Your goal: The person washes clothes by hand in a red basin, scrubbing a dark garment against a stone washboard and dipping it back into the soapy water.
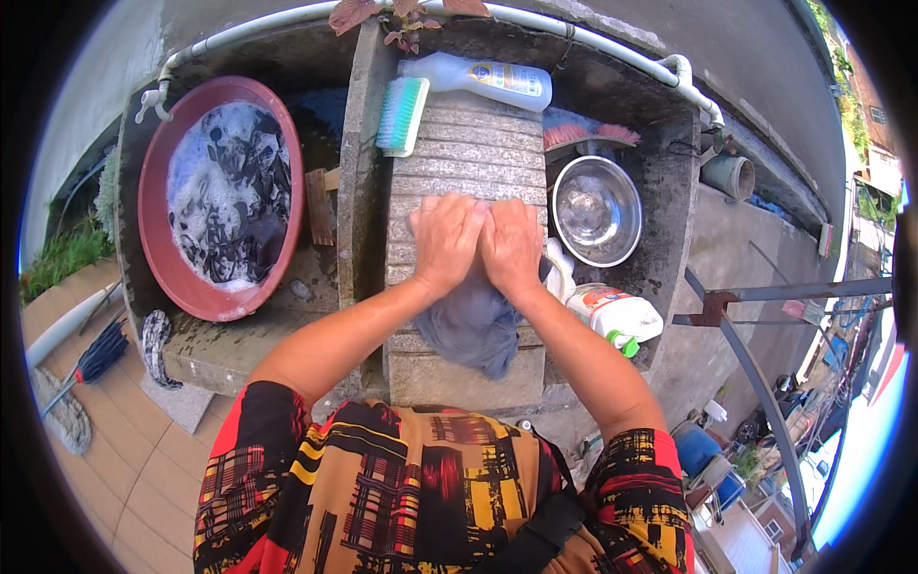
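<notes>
A wet grey cloth (470,323) lies bunched on the ridged concrete washboard (470,154) of an outdoor laundry sink. Side by side, my left hand (448,240) and my right hand (510,244) press down with curled fingers on the cloth's upper end, their thumbs touching. What part of the cloth is under the fingers is hidden. Beyond them, a scrub brush with green and white bristles (403,116) rests on the washboard's left edge, and a plastic bottle (495,80) lies across its top.
At left a reddish plastic basin (294,215) holds dark fabric in suds. Right of the washboard are a steel bowl (597,212), a pink-bristled brush (592,135) and a white jug with a green cap (620,316). A white pipe (287,21) with a tap (152,100) runs behind.
</notes>
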`<state>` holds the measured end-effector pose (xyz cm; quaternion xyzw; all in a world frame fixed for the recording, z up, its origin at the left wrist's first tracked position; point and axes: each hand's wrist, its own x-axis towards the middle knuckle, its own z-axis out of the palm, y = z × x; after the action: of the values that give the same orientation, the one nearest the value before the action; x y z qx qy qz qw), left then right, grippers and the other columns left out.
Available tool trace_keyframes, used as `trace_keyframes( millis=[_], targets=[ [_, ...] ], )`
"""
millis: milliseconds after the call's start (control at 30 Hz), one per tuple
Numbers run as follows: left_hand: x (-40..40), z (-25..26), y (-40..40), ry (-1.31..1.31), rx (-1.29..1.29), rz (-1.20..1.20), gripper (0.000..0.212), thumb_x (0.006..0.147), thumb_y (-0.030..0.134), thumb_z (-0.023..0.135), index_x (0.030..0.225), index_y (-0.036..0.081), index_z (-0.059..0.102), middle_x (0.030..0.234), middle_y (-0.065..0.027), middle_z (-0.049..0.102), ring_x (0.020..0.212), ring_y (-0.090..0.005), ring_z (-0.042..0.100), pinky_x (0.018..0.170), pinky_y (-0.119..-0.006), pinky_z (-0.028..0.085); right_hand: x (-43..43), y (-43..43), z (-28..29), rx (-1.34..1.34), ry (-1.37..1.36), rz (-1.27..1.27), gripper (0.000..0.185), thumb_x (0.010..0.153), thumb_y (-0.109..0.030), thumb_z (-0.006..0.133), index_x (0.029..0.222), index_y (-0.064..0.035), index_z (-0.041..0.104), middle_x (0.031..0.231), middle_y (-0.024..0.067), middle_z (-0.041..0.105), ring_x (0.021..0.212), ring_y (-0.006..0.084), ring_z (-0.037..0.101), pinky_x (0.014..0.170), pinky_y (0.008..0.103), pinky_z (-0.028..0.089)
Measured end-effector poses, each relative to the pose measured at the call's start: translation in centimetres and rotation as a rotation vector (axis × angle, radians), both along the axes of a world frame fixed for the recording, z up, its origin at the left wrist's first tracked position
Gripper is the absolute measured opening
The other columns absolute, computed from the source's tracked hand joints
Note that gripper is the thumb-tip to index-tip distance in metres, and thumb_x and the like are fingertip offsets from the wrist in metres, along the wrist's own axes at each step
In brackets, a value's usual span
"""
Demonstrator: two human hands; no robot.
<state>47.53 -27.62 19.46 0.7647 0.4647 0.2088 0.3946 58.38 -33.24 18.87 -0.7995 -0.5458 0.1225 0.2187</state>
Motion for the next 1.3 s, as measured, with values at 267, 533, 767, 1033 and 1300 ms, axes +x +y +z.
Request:
trace_keyframes(
  millis=[267, 533, 767, 1033, 1300],
  targets=[
    [3.0, -3.5, 4.7, 0.212, 0.205, -0.175, 0.026, 0.091, 0.029, 0.052, 0.075, 0.011, 0.062, 0.077, -0.0137, 0.059, 0.080, -0.0312, 0.054, 0.076, -0.044, 0.038, 3.0, 3.6, -3.7, -0.035, -0.078, 0.120, 0.019, 0.086, -0.023, 0.055, 0.078, -0.0059, 0.060, 0.081, 0.0147, 0.059, 0.082, 0.0342, 0.055, 0.073, 0.0466, 0.043],
    [-0.2, 0.1, -0.8, -0.054, -0.018, 0.038, 0.026, 0.094, 0.031, 0.048, 0.085, 0.012, 0.063, 0.089, -0.0073, 0.057, 0.092, -0.0295, 0.049, 0.082, -0.045, 0.033, -0.8, -1.4, 1.2, 0.071, 0.110, -0.047, 0.031, 0.075, -0.028, 0.067, 0.096, -0.0068, 0.057, 0.102, 0.0132, 0.052, 0.101, 0.0328, 0.047, 0.082, 0.0460, 0.037],
    [-0.3, -3.1, 1.6, -0.013, 0.208, -0.183, 0.023, 0.091, 0.023, 0.047, 0.081, 0.006, 0.060, 0.072, -0.0137, 0.051, 0.080, -0.0337, 0.049, 0.074, -0.042, 0.034, 0.6, 0.4, -1.5, 0.142, 0.120, 0.239, 0.021, 0.075, -0.023, 0.060, 0.081, -0.0049, 0.054, 0.080, 0.0138, 0.055, 0.080, 0.0344, 0.050, 0.072, 0.0459, 0.038],
    [1.7, -1.1, 2.9, 0.219, 0.105, -0.059, 0.025, 0.092, 0.031, 0.048, 0.089, 0.010, 0.061, 0.093, -0.0126, 0.055, 0.097, -0.0311, 0.047, 0.081, -0.046, 0.032, 0.0, 1.3, -0.8, 0.057, 0.131, -0.169, 0.030, 0.082, -0.030, 0.060, 0.096, -0.0035, 0.058, 0.103, 0.0166, 0.054, 0.102, 0.0354, 0.049, 0.084, 0.0462, 0.037],
    [0.6, -1.5, 1.1, 0.075, 0.007, -0.199, 0.035, 0.092, 0.036, 0.046, 0.079, 0.008, 0.062, 0.078, -0.0172, 0.061, 0.076, -0.0383, 0.057, 0.071, -0.049, 0.043, 0.7, -0.6, -0.1, -0.101, 0.337, 0.015, 0.032, 0.087, -0.033, 0.052, 0.084, -0.0025, 0.060, 0.088, 0.0237, 0.061, 0.086, 0.0429, 0.058, 0.076, 0.0509, 0.045]
  ],
)
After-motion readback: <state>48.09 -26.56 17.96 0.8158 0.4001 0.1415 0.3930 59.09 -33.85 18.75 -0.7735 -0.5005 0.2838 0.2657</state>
